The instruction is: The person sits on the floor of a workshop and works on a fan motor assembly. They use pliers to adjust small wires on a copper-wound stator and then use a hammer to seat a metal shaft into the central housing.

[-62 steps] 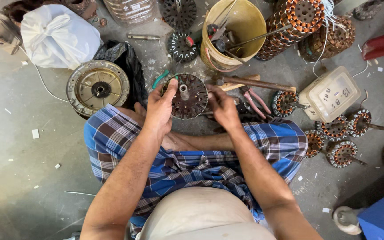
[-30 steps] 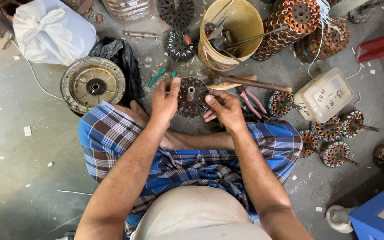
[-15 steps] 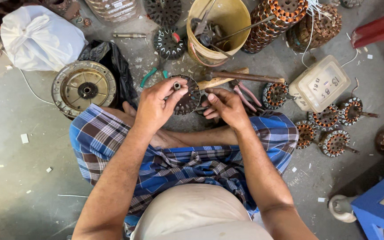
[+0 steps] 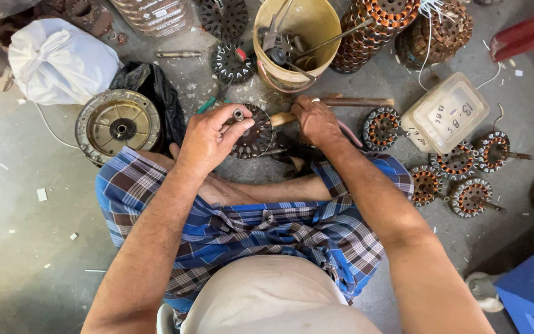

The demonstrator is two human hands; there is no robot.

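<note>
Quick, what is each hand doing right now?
Left hand: closed on the dark round stator core, fingers at its centre shaft.
Right hand: closed around a wooden handle.

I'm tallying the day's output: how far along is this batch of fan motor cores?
Done, it seems: several copper-wound cores lie on the floor at the right, and more are stacked by the yellow bucket. In hand: the left hand holds a dark bare core by its shaft, while the right hand grips a wooden-handled tool. Left: at least two more bare cores above show no copper.
</note>
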